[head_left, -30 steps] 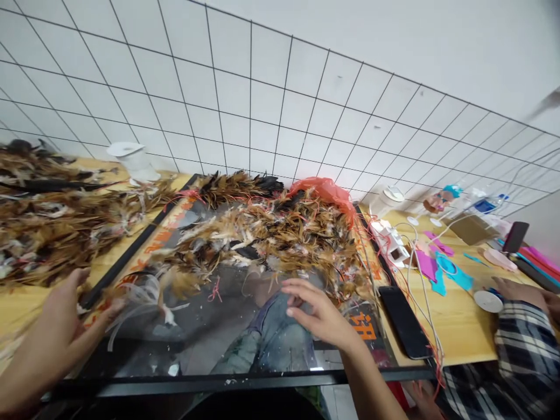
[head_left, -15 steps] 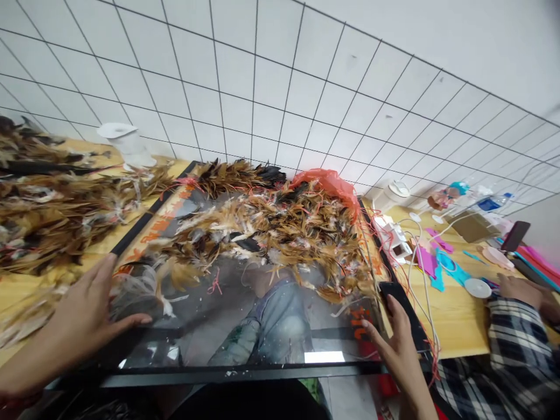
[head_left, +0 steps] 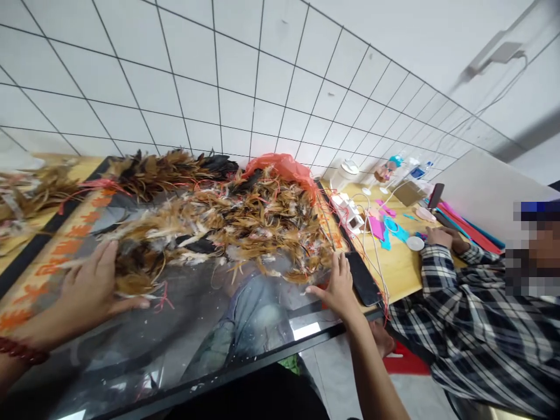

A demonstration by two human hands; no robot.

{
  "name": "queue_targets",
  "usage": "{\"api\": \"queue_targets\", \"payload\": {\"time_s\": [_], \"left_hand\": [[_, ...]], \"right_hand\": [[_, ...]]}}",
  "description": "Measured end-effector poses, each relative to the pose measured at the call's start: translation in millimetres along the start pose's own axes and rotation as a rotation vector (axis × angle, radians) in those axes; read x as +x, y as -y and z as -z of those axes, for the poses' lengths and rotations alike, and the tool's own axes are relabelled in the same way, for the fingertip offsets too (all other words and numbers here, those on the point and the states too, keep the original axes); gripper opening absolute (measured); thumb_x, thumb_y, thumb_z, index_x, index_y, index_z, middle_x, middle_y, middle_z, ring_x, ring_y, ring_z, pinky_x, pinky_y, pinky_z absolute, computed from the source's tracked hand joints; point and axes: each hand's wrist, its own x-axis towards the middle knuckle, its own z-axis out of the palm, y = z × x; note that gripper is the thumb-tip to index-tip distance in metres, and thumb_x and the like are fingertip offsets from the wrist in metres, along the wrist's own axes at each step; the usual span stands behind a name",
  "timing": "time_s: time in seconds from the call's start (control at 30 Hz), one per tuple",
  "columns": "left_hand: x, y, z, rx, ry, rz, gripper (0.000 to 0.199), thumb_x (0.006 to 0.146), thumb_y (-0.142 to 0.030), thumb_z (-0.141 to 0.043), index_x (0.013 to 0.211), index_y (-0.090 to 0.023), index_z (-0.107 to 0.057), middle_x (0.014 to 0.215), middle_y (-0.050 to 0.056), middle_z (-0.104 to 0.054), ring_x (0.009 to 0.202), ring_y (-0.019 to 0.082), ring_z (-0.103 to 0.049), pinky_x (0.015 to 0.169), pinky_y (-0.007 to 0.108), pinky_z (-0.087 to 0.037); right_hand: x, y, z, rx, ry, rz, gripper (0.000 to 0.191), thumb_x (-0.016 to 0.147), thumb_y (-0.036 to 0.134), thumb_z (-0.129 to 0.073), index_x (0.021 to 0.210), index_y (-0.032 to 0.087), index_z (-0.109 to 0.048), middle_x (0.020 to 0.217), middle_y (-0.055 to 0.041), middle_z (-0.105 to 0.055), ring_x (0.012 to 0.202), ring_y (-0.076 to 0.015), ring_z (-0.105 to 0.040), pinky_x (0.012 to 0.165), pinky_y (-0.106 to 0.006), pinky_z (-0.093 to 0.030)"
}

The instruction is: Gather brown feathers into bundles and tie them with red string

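Note:
A heap of brown, black and white feathers [head_left: 258, 216] with pink string lies on a dark glass panel [head_left: 196, 309]. My left hand [head_left: 90, 289], fingers stretched and thumb apart, is at the heap's left end and touches a brown tuft there. My right hand [head_left: 336, 286] is at the lower right end of the feathers, its thumb spread from the fingers and nothing visibly held. Just right of it is a black phone [head_left: 362, 279]. A snippet of pink string [head_left: 163, 298] lies on the glass by my left thumb.
Behind the heap sit a feather garland [head_left: 161, 172] and a red plastic bag [head_left: 284, 169]. White chargers with cables [head_left: 350, 211], a white cup [head_left: 345, 174] and blue and magenta scraps [head_left: 391, 228] are to the right. A person in a plaid shirt [head_left: 472, 315] sits there.
The view has turned to the right. My left hand has come inward from the panel's left edge to the feathers. My right hand has shifted off the phone's side toward the heap.

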Motion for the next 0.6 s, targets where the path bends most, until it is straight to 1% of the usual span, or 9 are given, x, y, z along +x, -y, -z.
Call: {"api": "queue_targets", "payload": {"time_s": [0.1, 0.2, 0.3, 0.33, 0.37, 0.43, 0.5, 0.53, 0.6], "left_hand": [[17.3, -21.6, -9.3, 0.007, 0.03, -0.016, 0.122, 0.057, -0.061, -0.063, 0.151, -0.001, -0.015, 0.155, 0.033, -0.027, 0.146, 0.043, -0.024, 0.113, 0.061, -0.022], [44.1, -51.7, -14.3, -0.022, 0.076, -0.032, 0.112, 0.071, -0.06, -0.059, 0.152, 0.002, -0.013, 0.157, 0.033, -0.023, 0.147, 0.041, -0.021, 0.114, 0.062, -0.018], [78.0, -81.4, -18.3, -0.084, 0.117, -0.014, 0.112, 0.076, -0.06, -0.057, 0.153, 0.003, -0.005, 0.159, 0.032, -0.015, 0.147, 0.043, -0.017, 0.114, 0.063, -0.016], [89.0, -88.9, -19.1, -0.091, 0.132, 0.003, 0.109, 0.078, -0.055, -0.057, 0.154, 0.003, -0.004, 0.16, 0.031, -0.012, 0.148, 0.043, -0.016, 0.113, 0.063, -0.016], [98.8, -94.4, -18.9, -0.088, 0.147, 0.034, 0.112, 0.075, -0.05, -0.062, 0.154, 0.002, -0.003, 0.16, 0.032, -0.011, 0.148, 0.044, -0.015, 0.113, 0.063, -0.016], [113.4, -98.9, -14.2, -0.084, 0.195, 0.05, 0.117, 0.07, -0.047, -0.069, 0.155, -0.001, -0.003, 0.16, 0.031, -0.012, 0.147, 0.045, -0.017, 0.113, 0.063, -0.018], [119.6, -94.7, -2.3, -0.067, 0.217, 0.012, 0.119, 0.065, -0.048, -0.073, 0.156, -0.005, -0.01, 0.16, 0.03, -0.016, 0.147, 0.045, -0.018, 0.111, 0.065, -0.019], [119.6, -90.0, 5.9, -0.056, 0.206, -0.027, 0.116, 0.065, -0.051, -0.074, 0.155, -0.008, -0.016, 0.16, 0.028, -0.02, 0.146, 0.045, -0.018, 0.11, 0.066, -0.019], [114.4, -77.8, 24.3, -0.04, 0.125, -0.123, 0.101, 0.067, -0.055, -0.071, 0.15, -0.01, -0.033, 0.156, 0.024, -0.031, 0.145, 0.044, -0.02, 0.11, 0.066, -0.02]], "right_hand": [[3.9, 7.3, 4.8, 0.004, -0.022, 0.03, 0.125, 0.067, 0.079, -0.064, 0.156, 0.012, -0.006, 0.16, -0.0292, -0.009, 0.15, -0.0433, -0.006, 0.112, -0.064, -0.024], [5.7, 22.6, 7.7, 0.038, -0.019, 0.087, 0.12, 0.071, 0.076, -0.063, 0.156, 0.013, -0.007, 0.161, -0.0272, -0.006, 0.15, -0.0424, -0.004, 0.114, -0.064, -0.022], [6.5, 46.3, 8.9, 0.081, -0.012, 0.135, 0.117, 0.073, 0.074, -0.064, 0.157, 0.016, -0.006, 0.162, -0.0244, -0.003, 0.15, -0.043, -0.002, 0.114, -0.065, -0.02], [6.2, 54.8, 9.6, 0.096, -0.005, 0.158, 0.116, 0.074, 0.073, -0.064, 0.157, 0.017, -0.006, 0.162, -0.0239, -0.002, 0.15, -0.043, -0.002, 0.114, -0.065, -0.019], [5.4, 62.8, 10.8, 0.11, 0.007, 0.186, 0.114, 0.075, 0.071, -0.065, 0.157, 0.018, -0.006, 0.162, -0.0231, -0.001, 0.15, -0.0427, -0.002, 0.115, -0.066, -0.019], [3.0, 76.3, 15.0, 0.136, 0.049, 0.255, 0.107, 0.078, 0.066, -0.065, 0.157, 0.021, -0.008, 0.163, -0.021, -0.001, 0.151, -0.0413, -0.001, 0.115, -0.066, -0.018], [0.8, 86.0, 21.8, 0.169, 0.115, 0.341, 0.097, 0.082, 0.058, -0.066, 0.157, 0.024, -0.015, 0.164, -0.018, -0.003, 0.151, -0.0391, -0.002, 0.116, -0.064, -0.019], [0.2, 90.1, 26.0, 0.189, 0.152, 0.389, 0.091, 0.083, 0.055, -0.067, 0.155, 0.026, -0.02, 0.164, -0.0164, -0.006, 0.152, -0.038, -0.004, 0.116, -0.064, -0.02], [1.4, 99.6, 34.5, 0.228, 0.22, 0.484, 0.077, 0.085, 0.05, -0.067, 0.15, 0.027, -0.034, 0.163, -0.0145, -0.017, 0.151, -0.0358, -0.01, 0.117, -0.062, -0.022]]}}
